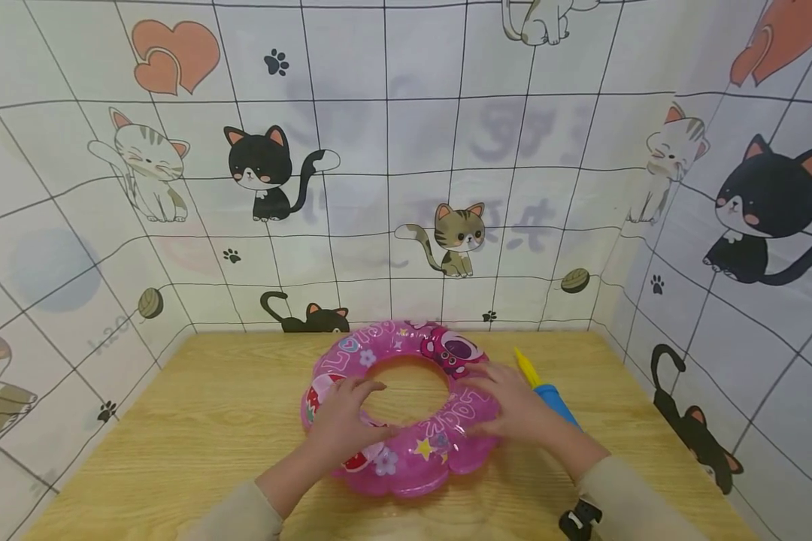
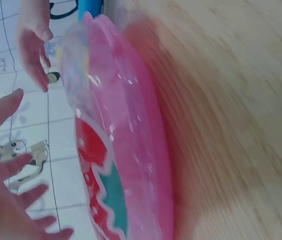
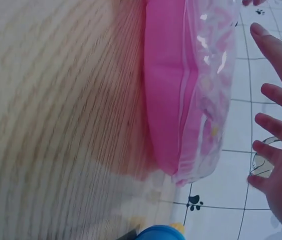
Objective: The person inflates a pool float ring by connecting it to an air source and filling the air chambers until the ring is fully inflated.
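Observation:
A pink inflatable swim ring (image 1: 413, 485) with flower, star and strawberry prints lies flat on the wooden table. It looks puffed up with air, and its outer edge is scalloped. Over the ring's left side hovers my left hand (image 1: 341, 427), fingers spread and holding nothing. My right hand (image 1: 510, 404) is likewise spread above the right side. Both wrist views show a gap between the hands and the ring: the left hand (image 2: 6, 175) and right hand (image 3: 281, 120) stand apart from its surface (image 3: 168, 85).
To the right lies a hand pump with a blue barrel (image 1: 556, 402) and yellow nozzle (image 1: 526, 367), partly hidden under my right forearm. A black piece (image 1: 580, 518) shows below that forearm. White sheets (image 1: 352, 150) printed with cats and grid lines enclose the wooden table (image 1: 230, 406).

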